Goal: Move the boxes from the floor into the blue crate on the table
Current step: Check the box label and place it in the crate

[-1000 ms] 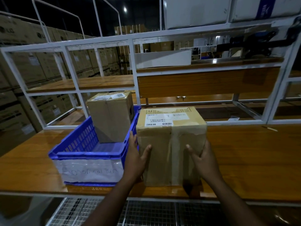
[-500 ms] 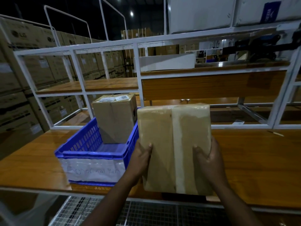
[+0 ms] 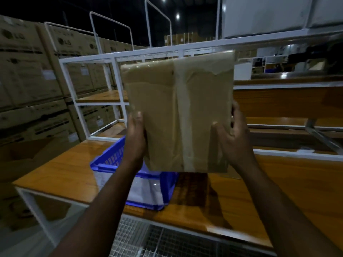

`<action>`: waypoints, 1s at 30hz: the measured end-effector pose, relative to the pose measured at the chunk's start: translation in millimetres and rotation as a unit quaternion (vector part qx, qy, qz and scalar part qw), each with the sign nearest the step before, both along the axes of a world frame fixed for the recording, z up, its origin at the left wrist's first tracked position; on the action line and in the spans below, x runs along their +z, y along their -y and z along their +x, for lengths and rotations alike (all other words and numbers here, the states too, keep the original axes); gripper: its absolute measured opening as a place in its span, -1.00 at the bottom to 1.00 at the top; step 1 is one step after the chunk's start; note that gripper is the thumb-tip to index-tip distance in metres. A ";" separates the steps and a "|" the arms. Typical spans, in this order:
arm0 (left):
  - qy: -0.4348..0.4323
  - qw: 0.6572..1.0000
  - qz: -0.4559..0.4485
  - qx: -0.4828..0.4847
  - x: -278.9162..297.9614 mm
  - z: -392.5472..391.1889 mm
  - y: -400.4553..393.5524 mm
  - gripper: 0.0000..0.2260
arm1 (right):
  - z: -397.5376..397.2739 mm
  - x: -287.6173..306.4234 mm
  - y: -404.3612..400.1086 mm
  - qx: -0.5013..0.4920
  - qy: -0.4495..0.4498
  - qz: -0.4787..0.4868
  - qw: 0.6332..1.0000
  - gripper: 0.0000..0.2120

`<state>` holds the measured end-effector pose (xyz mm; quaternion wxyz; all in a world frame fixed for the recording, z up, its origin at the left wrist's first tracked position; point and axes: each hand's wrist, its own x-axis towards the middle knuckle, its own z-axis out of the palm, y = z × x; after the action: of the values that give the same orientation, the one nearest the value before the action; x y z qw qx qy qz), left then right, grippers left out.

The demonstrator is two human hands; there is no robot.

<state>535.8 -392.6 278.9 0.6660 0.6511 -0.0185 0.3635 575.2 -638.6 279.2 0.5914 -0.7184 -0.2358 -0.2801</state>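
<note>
Head view showed a brown cardboard box sealed with a broad strip of tan tape (image 3: 178,112) lifted clear of the orange-brown wooden table (image 3: 278,191), its large taped face turned toward the camera and its long axis running roughly upright, the top leaning slightly to the right. The left hand (image 3: 135,138) gripped the box's lower left edge with thumb on the near face, and the right hand (image 3: 233,140) gripped the lower right edge, thumb on the near face and fingers wrapped round the side. The box hung above the right part of the blue slatted plastic crate (image 3: 111,160), which stood on the table near its front edge with a clear-covered white label on its near wall; the box hid most of the crate's interior. To the right of the crate the tabletop lay open. Behind rose a white metal shelf frame (image 3: 118,58), its upper rail level with the box's top edge, and stacked large brown cartons (image 3: 27,71) filled the left side beyond the table
</note>
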 end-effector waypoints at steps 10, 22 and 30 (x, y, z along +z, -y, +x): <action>0.069 0.991 0.000 0.110 21.5 4.2 -134.8 -0.49 | 21.6 17.4 -119.5 0.072 0.027 -0.092 0.993 -0.25; -0.003 0.999 -0.043 -0.001 0.7 65.8 -243.2 -0.45 | 82.2 -19.5 -225.2 0.060 -0.022 -0.093 0.994 -0.27; -0.098 0.987 -0.093 -0.084 -37.4 115.0 -258.5 -0.18 | 94.0 -66.5 -235.2 -0.018 -0.079 -0.115 0.990 -0.29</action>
<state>650.8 -134.1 241.5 0.7506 0.6147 0.0265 0.2411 669.2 -403.4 212.7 0.5167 -0.8057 -0.2057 -0.2039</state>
